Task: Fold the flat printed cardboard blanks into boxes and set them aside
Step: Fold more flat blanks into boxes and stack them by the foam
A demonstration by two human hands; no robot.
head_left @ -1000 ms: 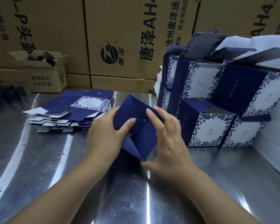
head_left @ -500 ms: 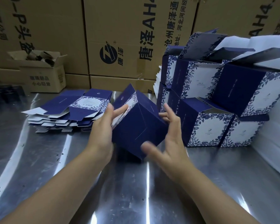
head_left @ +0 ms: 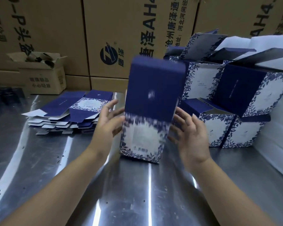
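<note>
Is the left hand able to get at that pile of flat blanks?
Probably yes: the left hand is open, and the pile of flat blanks lies just beside it on the table, nothing between.

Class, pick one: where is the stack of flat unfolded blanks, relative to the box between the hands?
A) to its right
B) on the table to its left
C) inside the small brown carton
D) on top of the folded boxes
B: the stack of flat blanks lies on the metal table, left of the upright box.
</note>
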